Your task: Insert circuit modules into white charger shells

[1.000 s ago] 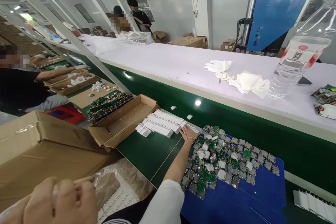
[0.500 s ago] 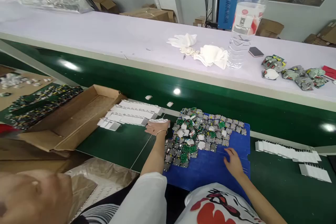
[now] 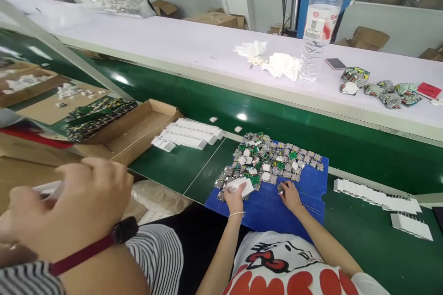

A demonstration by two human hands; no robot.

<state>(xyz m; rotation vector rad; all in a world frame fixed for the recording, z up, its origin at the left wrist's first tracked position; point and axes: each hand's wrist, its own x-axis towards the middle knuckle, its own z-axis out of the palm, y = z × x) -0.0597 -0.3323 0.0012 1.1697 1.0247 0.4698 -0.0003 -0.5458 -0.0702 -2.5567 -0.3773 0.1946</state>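
A blue tray point(image 3: 304, 184) on the green belt carries a heap of small circuit boards point(image 3: 270, 161). My left hand point(image 3: 234, 199), with a thin bracelet on the wrist, grips a white plastic piece point(image 3: 241, 185) at the heap's near edge. My right hand point(image 3: 290, 196) rests on the tray beside it, its fingertips pinching a small board point(image 3: 280, 188) at the heap's front. Rows of white plastic pieces point(image 3: 192, 133) lie on the belt to the left of the tray.
A co-worker's hand point(image 3: 79, 203) with a red-strapped watch is raised close at lower left. An open cardboard box point(image 3: 138, 124) stands left. More white pieces point(image 3: 377, 196) lie at right. On the white counter behind are a water bottle point(image 3: 316, 27), cloths point(image 3: 277, 62) and board clusters point(image 3: 384, 90).
My left hand has drawn back from the rows of white pieces to the heap's near edge, holding one. My right hand slid left to the heap. The co-worker's hand rose.
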